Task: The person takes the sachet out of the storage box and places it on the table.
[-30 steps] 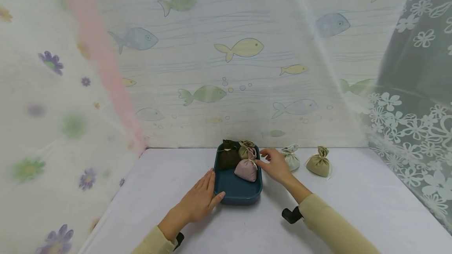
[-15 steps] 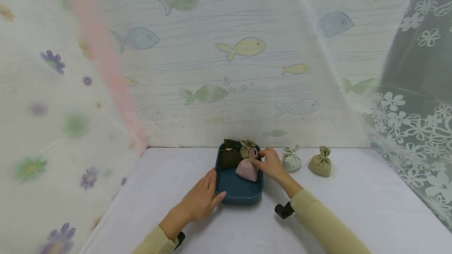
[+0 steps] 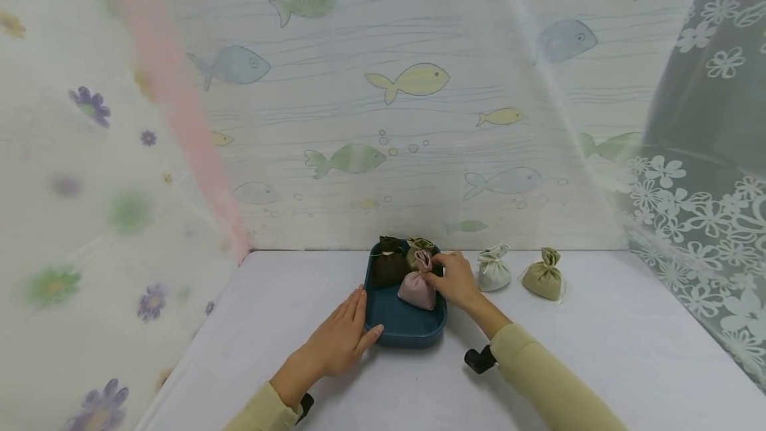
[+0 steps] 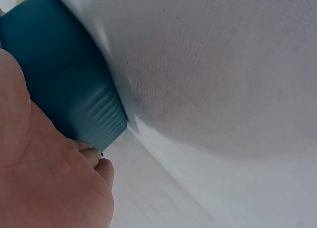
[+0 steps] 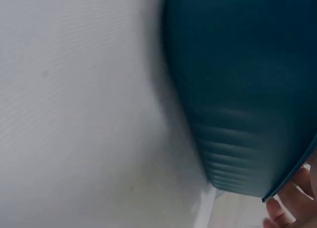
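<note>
A dark blue rectangular tray (image 3: 407, 340) stands on the white table and bears several small drawstring pouches. My right hand (image 3: 457, 281) reaches over the tray's right rim, thumb and fingers pinching the neck of the pink pouch (image 3: 417, 291). Behind the pink one leans an olive-green pouch (image 3: 411, 259), partly covered; a dark brown pouch (image 3: 389, 270) sits at the back left. Straight fingers of my left hand (image 3: 338, 339) lie along the tray's left wall, with the thumb at its front left corner. Both wrist views show mainly the outer walls of the tray (image 4: 59, 65).
Right of the tray, a pale mint pouch (image 3: 494, 274) and an olive pouch (image 3: 542, 281) stand on the white tabletop (image 3: 263, 304). A fish-print curtain (image 3: 335, 105) hangs right behind the table's back edge, with more curtains at both sides.
My right hand has moved left from the tray's rim to the pink pouch's neck and taken hold of it. The pouch has shifted slightly left. My left hand stays against the tray.
</note>
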A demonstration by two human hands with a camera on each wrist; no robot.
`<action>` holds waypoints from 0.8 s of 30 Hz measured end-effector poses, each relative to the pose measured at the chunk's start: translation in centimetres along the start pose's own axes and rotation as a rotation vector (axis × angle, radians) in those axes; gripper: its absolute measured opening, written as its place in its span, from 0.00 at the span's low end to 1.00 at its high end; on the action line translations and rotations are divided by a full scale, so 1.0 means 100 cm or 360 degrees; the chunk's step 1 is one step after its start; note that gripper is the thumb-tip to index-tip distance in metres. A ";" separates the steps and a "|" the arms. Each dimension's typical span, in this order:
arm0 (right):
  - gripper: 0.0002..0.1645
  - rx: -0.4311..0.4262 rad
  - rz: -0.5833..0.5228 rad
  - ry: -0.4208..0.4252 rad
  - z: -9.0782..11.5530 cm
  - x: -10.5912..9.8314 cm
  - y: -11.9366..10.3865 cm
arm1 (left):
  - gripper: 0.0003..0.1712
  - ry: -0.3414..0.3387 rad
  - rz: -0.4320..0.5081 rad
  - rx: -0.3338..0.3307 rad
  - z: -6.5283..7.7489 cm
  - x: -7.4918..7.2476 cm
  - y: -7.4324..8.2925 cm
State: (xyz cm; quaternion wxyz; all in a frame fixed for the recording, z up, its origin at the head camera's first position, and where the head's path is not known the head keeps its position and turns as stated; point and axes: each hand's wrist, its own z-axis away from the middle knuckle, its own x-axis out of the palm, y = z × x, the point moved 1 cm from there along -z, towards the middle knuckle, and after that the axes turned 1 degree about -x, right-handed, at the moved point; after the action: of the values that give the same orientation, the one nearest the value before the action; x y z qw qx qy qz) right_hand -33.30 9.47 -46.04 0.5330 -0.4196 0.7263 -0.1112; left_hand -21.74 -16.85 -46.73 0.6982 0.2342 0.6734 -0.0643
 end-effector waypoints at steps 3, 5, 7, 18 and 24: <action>0.09 -0.0008 0.0004 0.0047 0.001 0.000 0.002 | 0.52 0.0008 0.0014 0.0015 0.000 -0.001 0.000; 0.08 0.0003 -0.0029 0.0064 0.003 0.000 0.003 | 0.51 0.0018 0.0026 0.0029 0.001 -0.002 0.001; 0.08 0.0018 -0.0073 0.0071 0.003 -0.001 0.002 | 0.51 0.0024 0.0040 0.0040 0.001 -0.003 0.001; 0.12 0.0009 -0.0377 0.0020 0.007 -0.009 -0.011 | 0.52 -0.0007 0.0029 -0.0011 0.000 0.000 0.000; 0.11 -0.0029 -0.0450 0.0010 0.008 -0.017 -0.018 | 0.52 -0.0021 0.0007 -0.0018 0.000 0.000 0.001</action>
State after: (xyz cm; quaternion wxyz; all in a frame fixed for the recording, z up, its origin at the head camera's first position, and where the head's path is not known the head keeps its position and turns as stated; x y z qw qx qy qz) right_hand -31.55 9.80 -44.10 0.5059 -0.5222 0.6626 -0.1800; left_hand -21.75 -16.77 -46.68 0.7041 0.2311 0.6687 -0.0605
